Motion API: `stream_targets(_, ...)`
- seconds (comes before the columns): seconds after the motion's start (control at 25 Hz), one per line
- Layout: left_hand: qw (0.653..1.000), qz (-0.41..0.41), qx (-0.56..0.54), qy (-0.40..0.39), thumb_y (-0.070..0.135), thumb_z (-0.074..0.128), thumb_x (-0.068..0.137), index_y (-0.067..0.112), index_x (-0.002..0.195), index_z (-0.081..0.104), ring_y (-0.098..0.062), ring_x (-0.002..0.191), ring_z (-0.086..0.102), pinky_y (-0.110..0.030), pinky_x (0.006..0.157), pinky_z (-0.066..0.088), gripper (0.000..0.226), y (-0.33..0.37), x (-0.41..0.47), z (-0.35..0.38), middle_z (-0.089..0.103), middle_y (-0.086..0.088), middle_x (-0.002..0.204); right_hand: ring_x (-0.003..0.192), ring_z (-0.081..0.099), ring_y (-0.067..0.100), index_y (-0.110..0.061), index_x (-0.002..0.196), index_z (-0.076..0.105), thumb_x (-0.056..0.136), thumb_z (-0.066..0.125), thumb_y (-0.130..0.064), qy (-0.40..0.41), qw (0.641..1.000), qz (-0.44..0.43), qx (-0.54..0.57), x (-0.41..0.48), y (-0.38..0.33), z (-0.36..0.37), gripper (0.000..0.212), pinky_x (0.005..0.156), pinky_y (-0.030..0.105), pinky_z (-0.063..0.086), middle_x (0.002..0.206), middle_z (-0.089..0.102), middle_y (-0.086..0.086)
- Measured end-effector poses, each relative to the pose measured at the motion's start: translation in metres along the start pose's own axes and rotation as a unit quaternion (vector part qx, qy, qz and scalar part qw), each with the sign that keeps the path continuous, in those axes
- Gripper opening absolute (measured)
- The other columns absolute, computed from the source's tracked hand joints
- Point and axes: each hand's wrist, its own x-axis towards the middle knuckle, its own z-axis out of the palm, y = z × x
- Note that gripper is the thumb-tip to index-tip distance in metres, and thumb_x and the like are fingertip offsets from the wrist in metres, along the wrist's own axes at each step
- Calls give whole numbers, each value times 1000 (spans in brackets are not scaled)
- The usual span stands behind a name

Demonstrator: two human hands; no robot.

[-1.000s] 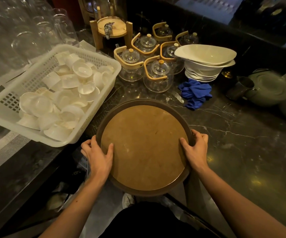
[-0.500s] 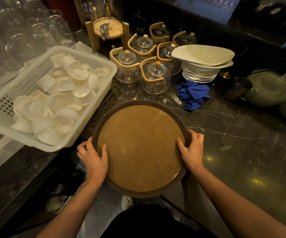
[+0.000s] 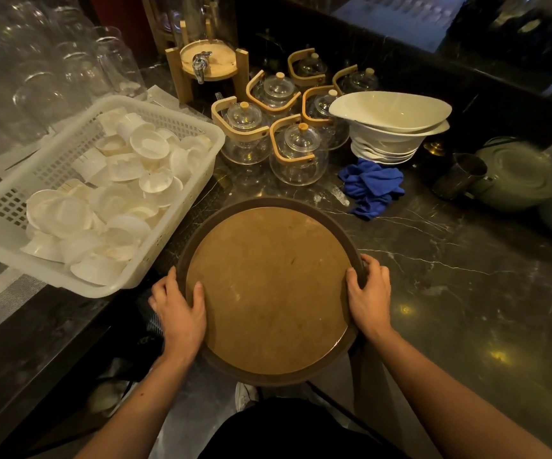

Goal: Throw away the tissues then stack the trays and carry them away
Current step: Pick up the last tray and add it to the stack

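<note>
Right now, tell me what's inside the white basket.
The white basket holds a jumbled heap of small white dishes and cups, many upside down, filling most of it. Whatever lies beneath the top layer, and the basket's floor there, is covered.

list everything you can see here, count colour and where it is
round brown tray: one visible, brown, front centre, partly over the counter edge
white perforated plastic basket: one, white, left of the tray
small white dishes: many, white, piled in the basket
glass teapots with wooden handles: five, clear with tan handles, behind the tray
stacked white bowls: one stack, white, right of the teapots
crumpled blue cloth: one, blue, in front of the bowls
clear drinking glasses: many, clear, far left
wooden dispenser stand with tap: one, tan, back centre
dark marble counter: one, black with pale veins
left hand: gripping the tray's left rim
right hand: gripping the tray's right rim
</note>
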Motion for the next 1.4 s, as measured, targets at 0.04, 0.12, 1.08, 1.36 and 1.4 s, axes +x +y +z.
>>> stream_targets(0.04,1000,-2,2,-2,29,54,95,8,147,32,-39,133,26,-50,108,26,60,0,1,0,33,-21,144,104,49,14,-20,134,47,95,54,-33,1,1000,4,-1,0,-1,0,42,94,39,45,121,49,3)
stream_targets(0.12,1000,-12,2,-7,30,54,95,10,147,32,-39,133,27,-51,108,27,60,1,1,-1,33,-21,144,110,52,17,-18,134,48,96,53,-32,0,1000,0,-7,1,-2,-1,41,95,38,44,125,53,4)
stream_targets(1.08,972,61,119,-191,55,56,87,12,150,18,-44,124,46,-49,99,40,85,5,44,-29,34,-24,144,136,39,31,-35,153,13,78,66,-63,-127,988,70,-56,-24,-8,-20,96,110,48,35,153,36,8)
stream_targets(1.36,982,65,83,-158,60,62,81,16,149,25,-37,125,46,-48,101,42,89,10,39,-32,40,-17,141,134,43,25,-28,151,29,78,72,-53,-43,998,44,1,-40,-12,-32,88,108,42,38,151,41,4)
stream_targets(1.4,983,70,77,-155,61,62,80,18,149,25,-36,125,46,-47,101,42,89,12,37,-32,40,-15,140,134,43,24,-27,150,30,78,73,-51,-34,999,39,9,-41,-12,-35,87,108,42,38,150,42,3)
